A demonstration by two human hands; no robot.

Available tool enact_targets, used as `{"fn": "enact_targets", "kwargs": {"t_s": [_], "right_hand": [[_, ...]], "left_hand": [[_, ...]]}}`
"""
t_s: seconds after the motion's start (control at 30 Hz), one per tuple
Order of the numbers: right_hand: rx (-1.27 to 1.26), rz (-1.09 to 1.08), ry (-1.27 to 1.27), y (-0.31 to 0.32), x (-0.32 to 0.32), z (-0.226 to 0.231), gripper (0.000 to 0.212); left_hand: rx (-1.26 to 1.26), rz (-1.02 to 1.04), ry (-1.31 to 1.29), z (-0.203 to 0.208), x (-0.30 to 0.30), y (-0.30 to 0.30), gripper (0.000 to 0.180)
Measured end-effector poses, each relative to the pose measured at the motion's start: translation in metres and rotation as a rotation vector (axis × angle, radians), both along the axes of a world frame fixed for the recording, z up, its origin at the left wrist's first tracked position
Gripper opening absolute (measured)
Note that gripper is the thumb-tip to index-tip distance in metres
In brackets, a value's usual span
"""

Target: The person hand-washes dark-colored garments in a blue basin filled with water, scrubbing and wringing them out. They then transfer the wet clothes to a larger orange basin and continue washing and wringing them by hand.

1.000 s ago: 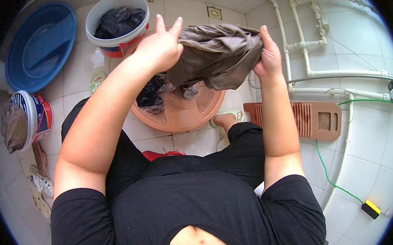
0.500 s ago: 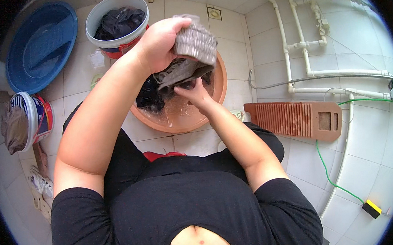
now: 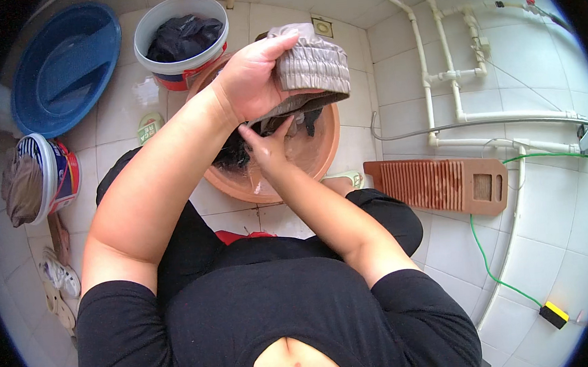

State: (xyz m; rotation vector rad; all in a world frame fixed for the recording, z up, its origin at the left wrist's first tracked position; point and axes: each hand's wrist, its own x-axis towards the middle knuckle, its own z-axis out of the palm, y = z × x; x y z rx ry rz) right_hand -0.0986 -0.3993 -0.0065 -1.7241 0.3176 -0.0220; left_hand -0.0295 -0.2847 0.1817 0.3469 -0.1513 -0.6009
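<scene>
A grey-brown garment with a gathered elastic waistband [image 3: 315,69] is held up over the basin. My left hand [image 3: 256,77] is closed on the left side of that waistband, thumb on top. Below it, my right hand [image 3: 269,146] has its thumb and forefinger spread apart, close under the garment's lower edge; its other fingers are partly hidden. An orange-brown basin [image 3: 331,136] stands on the floor between my legs, with dark wet cloth [image 3: 230,154] in it. The raised garment and my left arm cover part of the basin.
A white bucket [image 3: 223,44] with dark cloth and a blue basin [image 3: 22,100] stand at the far left. Nearer is another bucket [image 3: 67,173] with brownish cloth over its rim. A brown washboard [image 3: 420,181] lies right, below white wall pipes [image 3: 458,90].
The garment and my left hand have moved right, and the waistband now hangs more widely spread. My right hand has shifted left, its thumb and forefinger further apart.
</scene>
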Motion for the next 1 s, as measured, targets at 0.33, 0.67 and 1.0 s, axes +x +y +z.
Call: {"fn": "enact_targets", "kwargs": {"t_s": [0.33,0.67,1.0], "right_hand": [[0.004,0.036,-0.035,-0.103,0.047,0.081,0.027],[0.123,0.613,-0.408,-0.026,0.06,0.246,0.03],[-0.703,0.706,-0.053,-0.166,0.081,0.02,0.117]], "left_hand": [[1.744,0.213,-0.767,0.004,0.02,0.039,0.036],[1.168,0.035,-0.81,0.0,0.009,0.016,0.057],[-0.354,-0.135,-0.107,0.005,0.01,0.022,0.035]]}}
